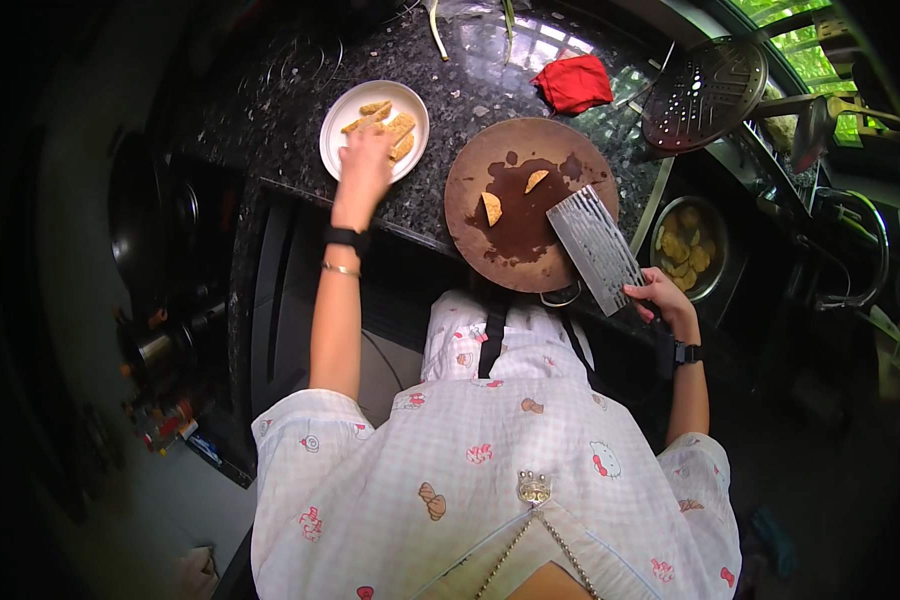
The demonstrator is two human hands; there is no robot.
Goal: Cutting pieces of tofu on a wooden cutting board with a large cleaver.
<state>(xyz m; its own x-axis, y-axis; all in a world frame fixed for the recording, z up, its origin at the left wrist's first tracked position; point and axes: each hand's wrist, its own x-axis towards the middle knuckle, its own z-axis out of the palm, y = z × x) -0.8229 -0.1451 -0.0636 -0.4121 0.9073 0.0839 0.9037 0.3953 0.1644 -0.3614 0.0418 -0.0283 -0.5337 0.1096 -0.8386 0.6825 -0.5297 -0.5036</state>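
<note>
My left hand (pixel 364 152) reaches over the white plate (pixel 342 118), fingers curled down onto the tan cut slices (pixel 395 125); it hides some of them, and I cannot tell whether it grips one. My right hand (pixel 662 297) is closed around the handle of a cleaver (pixel 595 245), blade over the round wooden board (pixel 490 250). Two wedge pieces (pixel 492 208) lie there, left of the blade on the dark speckled tabletop (pixel 470 90).

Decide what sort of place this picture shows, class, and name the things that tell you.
Most likely a home kitchen. A cleaver lies over a round cutting board on a dark stone counter, with a white plate of food pieces and a bowl of slices beside it.
</note>
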